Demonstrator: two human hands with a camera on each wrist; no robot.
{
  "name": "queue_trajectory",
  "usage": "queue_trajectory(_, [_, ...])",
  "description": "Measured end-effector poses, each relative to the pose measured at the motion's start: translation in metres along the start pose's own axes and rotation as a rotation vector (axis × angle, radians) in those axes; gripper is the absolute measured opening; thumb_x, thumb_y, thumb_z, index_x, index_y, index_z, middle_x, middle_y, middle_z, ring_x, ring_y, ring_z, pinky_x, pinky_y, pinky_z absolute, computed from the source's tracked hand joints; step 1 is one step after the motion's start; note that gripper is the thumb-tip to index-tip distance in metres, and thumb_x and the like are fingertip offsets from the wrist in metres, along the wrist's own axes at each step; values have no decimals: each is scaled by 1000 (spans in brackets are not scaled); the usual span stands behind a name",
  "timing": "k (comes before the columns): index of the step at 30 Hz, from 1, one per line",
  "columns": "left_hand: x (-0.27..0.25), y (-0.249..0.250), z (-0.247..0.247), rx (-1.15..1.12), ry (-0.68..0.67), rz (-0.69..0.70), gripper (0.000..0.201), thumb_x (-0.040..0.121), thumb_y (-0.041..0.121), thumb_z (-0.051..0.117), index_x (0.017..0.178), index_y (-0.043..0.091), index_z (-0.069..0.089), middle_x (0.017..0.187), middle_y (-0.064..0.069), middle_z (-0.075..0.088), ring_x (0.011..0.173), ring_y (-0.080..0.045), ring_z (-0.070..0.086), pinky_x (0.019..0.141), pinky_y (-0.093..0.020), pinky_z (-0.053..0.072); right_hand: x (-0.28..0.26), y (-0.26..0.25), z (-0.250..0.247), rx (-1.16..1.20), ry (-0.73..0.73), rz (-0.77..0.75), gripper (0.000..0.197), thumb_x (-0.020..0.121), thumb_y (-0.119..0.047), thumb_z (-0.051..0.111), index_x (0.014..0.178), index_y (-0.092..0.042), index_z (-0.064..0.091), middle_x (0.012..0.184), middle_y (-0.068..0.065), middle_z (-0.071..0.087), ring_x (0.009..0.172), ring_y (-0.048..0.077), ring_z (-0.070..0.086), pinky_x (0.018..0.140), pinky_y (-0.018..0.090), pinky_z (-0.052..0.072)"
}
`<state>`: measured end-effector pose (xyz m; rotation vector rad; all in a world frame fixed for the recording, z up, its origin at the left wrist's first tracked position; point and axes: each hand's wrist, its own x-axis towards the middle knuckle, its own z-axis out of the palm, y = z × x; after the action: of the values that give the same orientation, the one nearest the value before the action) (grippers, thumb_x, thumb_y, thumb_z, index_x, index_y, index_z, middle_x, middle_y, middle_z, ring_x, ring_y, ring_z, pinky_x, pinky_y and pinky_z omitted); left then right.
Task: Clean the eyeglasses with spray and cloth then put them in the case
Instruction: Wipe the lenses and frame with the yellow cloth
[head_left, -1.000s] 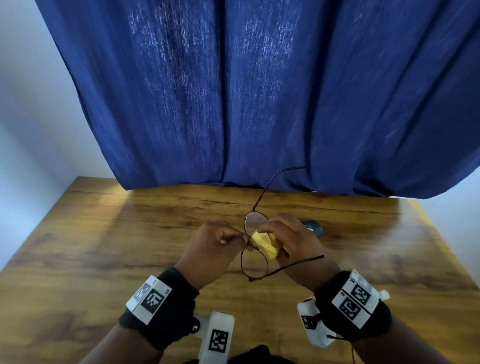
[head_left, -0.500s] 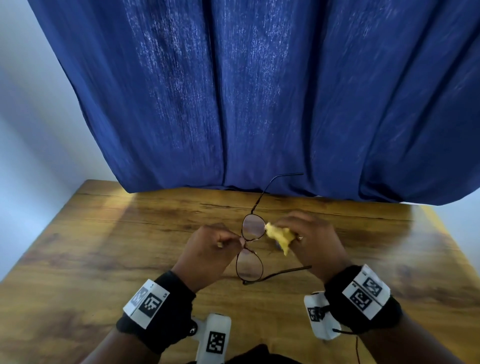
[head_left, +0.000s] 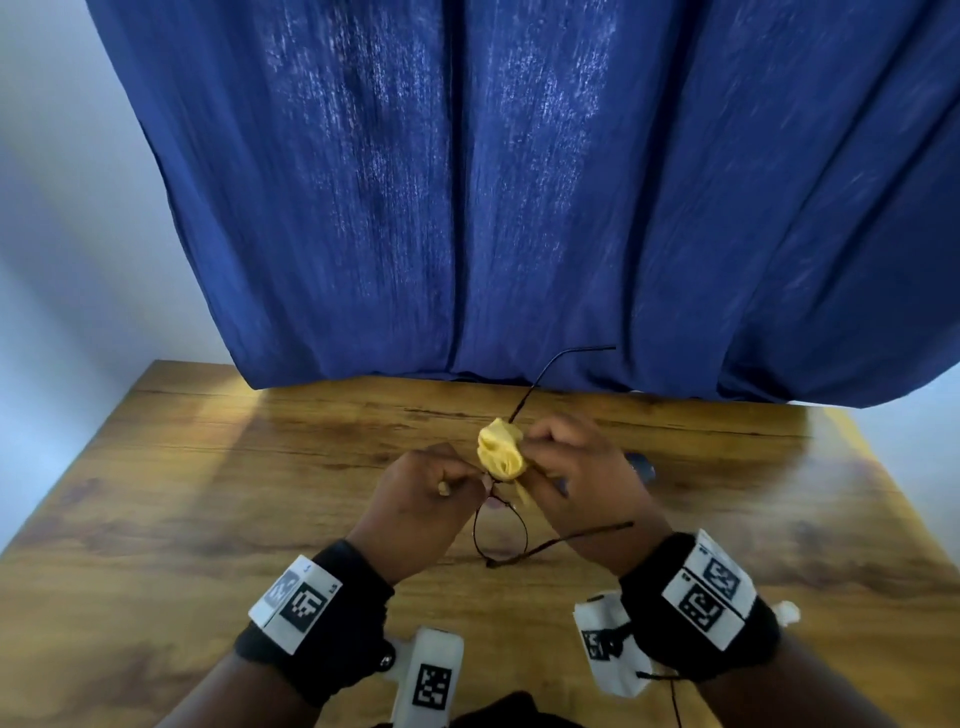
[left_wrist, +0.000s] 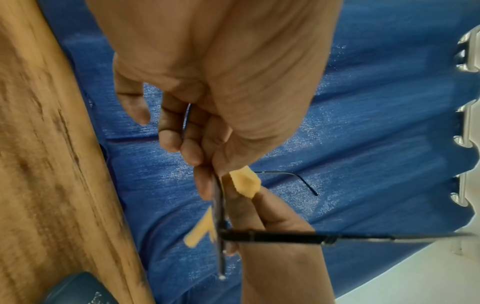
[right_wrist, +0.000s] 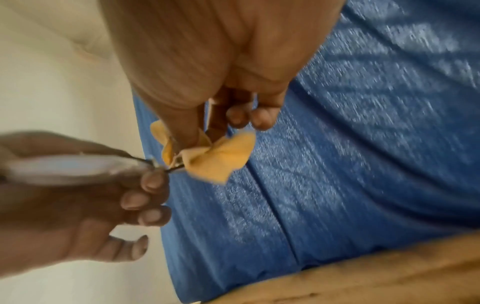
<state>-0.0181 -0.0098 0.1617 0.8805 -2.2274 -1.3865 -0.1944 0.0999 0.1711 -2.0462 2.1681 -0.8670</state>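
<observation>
Thin dark-framed eyeglasses (head_left: 500, 535) are held in the air above the wooden table (head_left: 208, 493). My left hand (head_left: 431, 499) pinches the frame near the bridge, seen edge-on as the eyeglasses (left_wrist: 221, 222) in the left wrist view. My right hand (head_left: 566, 467) pinches a yellow cloth (head_left: 500, 450) wrapped over the far lens, which it hides. In the right wrist view the cloth (right_wrist: 221, 158) is folded round the rim next to the near lens of the eyeglasses (right_wrist: 70, 167). Both temple arms stick out, one up toward the curtain.
A dark blue object (head_left: 641, 465) lies on the table behind my right hand, mostly hidden; its blue end (left_wrist: 78, 290) shows in the left wrist view. A blue curtain (head_left: 519, 182) hangs along the table's far edge.
The yellow cloth has gone from beside the far lens to wrapped over it. My right hand shifted slightly toward the curtain; the left hand keeps its pinch on the frame.
</observation>
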Motion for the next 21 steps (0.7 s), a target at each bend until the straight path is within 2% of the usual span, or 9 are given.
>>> queue_trajectory(2, [-2, -9, -11, 23, -20, 25, 21, 97, 20, 68, 86, 26, 84, 81, 8, 64, 73, -2, 58, 65, -14, 40, -4, -2, 3, 20, -42, -33, 15, 95, -32, 63, 99, -22, 73, 96, -14, 56, 91, 2, 47, 74, 18, 41])
queue_trajectory(4, [-4, -15, -18, 60, -59, 49, 21, 98, 18, 67, 88, 25, 85, 81, 12, 64, 76, 0, 59, 64, -9, 38, -3, -1, 2, -24, 10, 55, 23, 94, -38, 57, 100, -25, 75, 95, -18, 55, 91, 0, 45, 71, 17, 38])
queue_trajectory(6, [-5, -20, -25, 72, -87, 65, 22, 98, 18, 67, 88, 25, 85, 82, 14, 64, 76, 2, 59, 65, -8, 37, 3, -8, 7, -55, 63, 139, 32, 93, -44, 51, 99, -24, 76, 94, -16, 58, 90, 2, 45, 70, 21, 36])
queue_trajectory(7, [-5, -22, -28, 66, -93, 74, 22, 98, 17, 67, 87, 25, 84, 83, 14, 65, 77, 1, 60, 66, -10, 39, 6, -15, 14, -34, 61, 124, 32, 93, -43, 52, 98, -23, 75, 94, -13, 60, 89, 3, 47, 70, 22, 38])
queue_trajectory(10, [-3, -29, -37, 84, -105, 110, 20, 96, 16, 67, 87, 25, 83, 89, 10, 69, 83, -6, 64, 73, -21, 46, 10, -30, 32, 33, 17, 18, 13, 93, -25, 67, 101, -19, 75, 97, -9, 64, 91, 7, 54, 74, 24, 46])
queue_trajectory(13, [-3, -33, -43, 91, -94, 109, 21, 96, 20, 68, 86, 28, 84, 81, 12, 64, 77, -2, 60, 67, -15, 39, 16, -31, 29, -36, 82, 179, 12, 92, -25, 72, 103, -23, 76, 99, -12, 66, 91, 7, 55, 73, 27, 45])
queue_trajectory(14, [-3, -33, -44, 89, -87, 115, 21, 96, 21, 69, 85, 29, 84, 80, 13, 63, 76, -2, 60, 66, -13, 37, 17, -32, 29, -50, 81, 182, 11, 92, -24, 72, 102, -22, 75, 98, -10, 67, 89, 8, 55, 72, 27, 45])
queue_trajectory(17, [-2, -31, -42, 108, -78, 142, 18, 96, 20, 69, 87, 27, 83, 83, 10, 66, 79, -5, 62, 67, -12, 39, 18, -34, 32, 16, -20, -3, 14, 92, -21, 69, 104, -20, 75, 97, -9, 66, 89, 8, 56, 75, 23, 47])
queue_trajectory(21, [0, -24, -32, 133, -35, 114, 19, 97, 19, 69, 86, 25, 84, 78, 11, 61, 76, 1, 58, 65, -7, 36, 24, -22, 24, -80, -11, 140, 14, 95, -23, 63, 105, -24, 73, 95, -12, 60, 88, 8, 52, 72, 25, 41])
